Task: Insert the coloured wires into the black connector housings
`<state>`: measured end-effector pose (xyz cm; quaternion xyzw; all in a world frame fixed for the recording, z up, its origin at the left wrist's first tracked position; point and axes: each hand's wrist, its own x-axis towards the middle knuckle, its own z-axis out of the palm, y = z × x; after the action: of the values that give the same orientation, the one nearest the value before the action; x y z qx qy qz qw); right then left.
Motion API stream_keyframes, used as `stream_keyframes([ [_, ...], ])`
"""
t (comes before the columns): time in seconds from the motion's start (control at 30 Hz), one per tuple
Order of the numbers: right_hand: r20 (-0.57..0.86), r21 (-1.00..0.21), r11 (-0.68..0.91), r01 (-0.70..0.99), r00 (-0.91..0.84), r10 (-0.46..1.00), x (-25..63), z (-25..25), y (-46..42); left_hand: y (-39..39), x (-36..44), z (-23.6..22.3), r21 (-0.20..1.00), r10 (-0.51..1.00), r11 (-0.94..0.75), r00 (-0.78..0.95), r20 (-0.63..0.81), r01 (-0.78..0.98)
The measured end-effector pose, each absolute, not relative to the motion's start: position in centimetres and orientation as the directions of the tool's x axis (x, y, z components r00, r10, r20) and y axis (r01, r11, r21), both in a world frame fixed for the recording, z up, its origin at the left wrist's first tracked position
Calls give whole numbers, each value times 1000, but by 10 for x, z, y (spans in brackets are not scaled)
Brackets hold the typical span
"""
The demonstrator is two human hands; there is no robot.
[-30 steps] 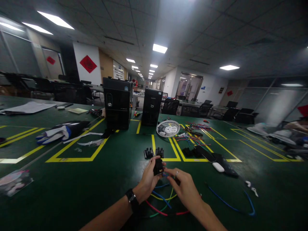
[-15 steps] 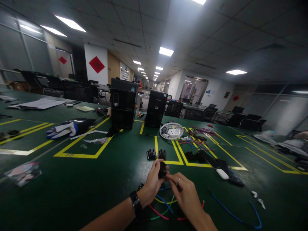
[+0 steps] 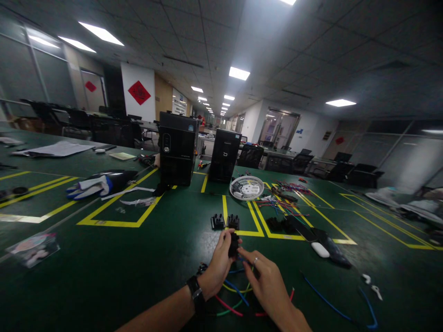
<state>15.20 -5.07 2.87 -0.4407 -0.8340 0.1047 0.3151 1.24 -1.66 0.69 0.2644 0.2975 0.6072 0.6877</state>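
Note:
My left hand (image 3: 216, 266), with a black watch at its wrist, is closed round a small black block (image 3: 234, 245) that looks like a terminal block. My right hand (image 3: 268, 279), a ring on one finger, is pinched at the block's lower right side. Between its fingertips a bit of blue wire (image 3: 241, 259) shows, its end hidden against the block. Loose blue, yellow, green and red wires (image 3: 236, 289) lie on the table under both hands. Just beyond stand two similar black blocks, a left one (image 3: 218, 222) and a right one (image 3: 233, 222).
Two black computer towers stand behind, a left one (image 3: 177, 150) and a right one (image 3: 224, 156). A white basket (image 3: 259, 190), bundled wires (image 3: 292, 187), a phone (image 3: 300, 228) and a white case (image 3: 320, 250) lie to the right. A glove (image 3: 90, 186) lies left, a single blue wire (image 3: 327, 297) right.
The view has swung slightly left since the first frame. The block has turned a little in my left hand, and my right fingertips have shifted slightly at its lower side.

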Motion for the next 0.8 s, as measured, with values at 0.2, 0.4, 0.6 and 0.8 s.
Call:
stream_keyframes([
  [0.2, 402, -485, 610, 626, -460, 792, 154, 30, -50, -20, 16, 3, 706, 990, 144, 111, -93, -693],
  [0.4, 424, -566, 628, 534, -465, 777, 150, 25, -52, -19, 24, -7, 625, 988, 143, 71, -139, -767],
  [0.6, 420, -616, 585, 528, -409, 810, 146, 24, -49, -22, 13, 4, 856, 993, -82, -111, 29, -511],
  [0.8, 341, -566, 593, 573, -492, 801, 156, 83, -43, -15, 9, 17, 895, 952, -244, -268, 148, -373],
])
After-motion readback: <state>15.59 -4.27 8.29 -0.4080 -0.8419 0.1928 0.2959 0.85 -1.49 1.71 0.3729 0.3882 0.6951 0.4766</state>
